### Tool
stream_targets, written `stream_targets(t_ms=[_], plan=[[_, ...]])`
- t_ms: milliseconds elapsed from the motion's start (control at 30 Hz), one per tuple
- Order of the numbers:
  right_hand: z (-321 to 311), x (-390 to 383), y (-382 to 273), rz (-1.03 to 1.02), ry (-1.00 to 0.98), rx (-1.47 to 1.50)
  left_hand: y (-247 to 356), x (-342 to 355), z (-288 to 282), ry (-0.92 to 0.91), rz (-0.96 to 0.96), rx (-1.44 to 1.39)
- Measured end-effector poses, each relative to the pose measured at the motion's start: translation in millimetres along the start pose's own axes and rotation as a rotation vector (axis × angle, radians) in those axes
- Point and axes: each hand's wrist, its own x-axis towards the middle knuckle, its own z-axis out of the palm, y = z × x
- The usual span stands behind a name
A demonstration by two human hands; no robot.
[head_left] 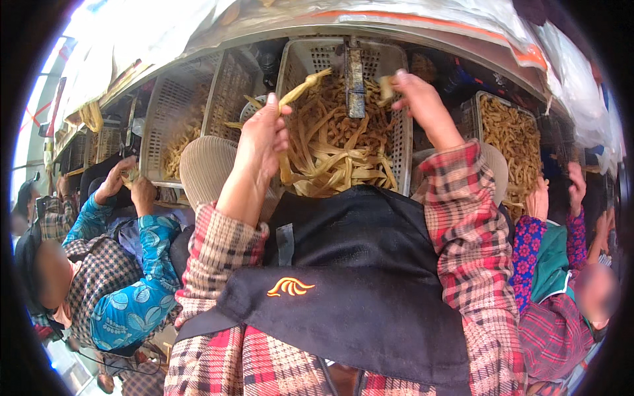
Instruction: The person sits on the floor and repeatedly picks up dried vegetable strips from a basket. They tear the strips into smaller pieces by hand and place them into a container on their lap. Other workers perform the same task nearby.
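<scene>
My left hand [263,135] is closed, pinching a pale yellow knotted strip [305,88] between thumb and fingers. The knot sits near the strip's upper end, past my fingertips. My right hand [422,105], blurred by motion, has its fingers bent around a short tan piece [385,89] whose kind I cannot make out. Both hands are raised over a white perforated plastic crate [403,148] in front of my lap. Long, flat, yellow-brown strips [337,146] lie in its near part, and shorter, knotted-looking pieces are heaped farther back.
A dark, worn metal bar [354,79] juts over the crate from the table edge. White plastic sheeting [422,16] covers the tabletop. More crates stand on the left [173,125] and right [508,132]. Co-workers sit close on both sides, their hands near those crates.
</scene>
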Motion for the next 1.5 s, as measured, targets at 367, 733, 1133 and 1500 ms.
stream_targets(t_ms=[367, 733, 1133, 1500], plan=[[21, -144, -143, -0.177, -0.953, 0.26, 59, -131, 41, -0.171, 1.067, 0.537], [-47, -171, -162, -0.985, -0.313, 0.988, 123, -182, 68, -0.339, 1.164, 1.014], [-2, -164, -88, -0.694, 0.115, -0.463, -7, -150, 53, -0.419, 0.468, 0.194], [-9, -131, -66, -0.014, -0.589, 1.371, -13, -138, 41, -0.49, -0.008, 0.194]])
